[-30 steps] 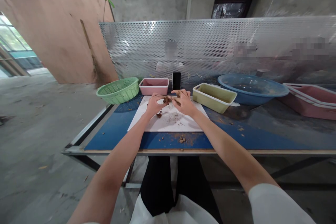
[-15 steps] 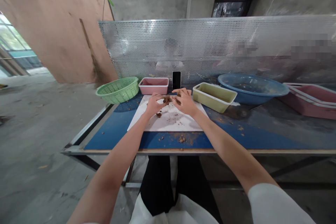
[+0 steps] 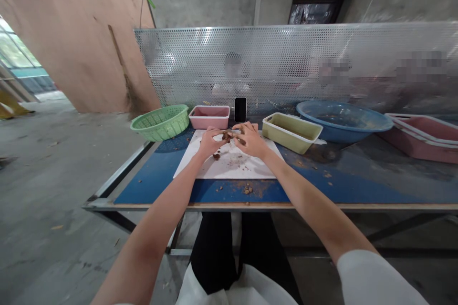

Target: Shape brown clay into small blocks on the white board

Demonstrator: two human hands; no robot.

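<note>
A dark brown, clay-like lump (image 3: 226, 137) is between my two hands, over the white board (image 3: 229, 167). My left hand (image 3: 210, 141) grips it from the left, thumb in front and fingers curled behind. My right hand (image 3: 250, 140) pinches at its right side, with brown smears on the fingers. The fingers partly cover the lump, so its full shape is hidden. A smaller brown piece (image 3: 216, 156) lies on the board just in front of my left hand, and brown crumbs are scattered over the board's middle.
Behind the board stand a green basket (image 3: 161, 125), a pink tub (image 3: 209, 119) and an upright phone (image 3: 240, 109). To the right are an olive tub (image 3: 291, 133), a blue basin (image 3: 345, 124) and stacked pink tubs (image 3: 425, 140). Crumbs (image 3: 248, 190) lie near the table's front edge.
My right hand has shifted slightly left, and its fingers now meet the lump. The left hand stays almost in place. At the far left, something yellow has come into view on the floor.
</note>
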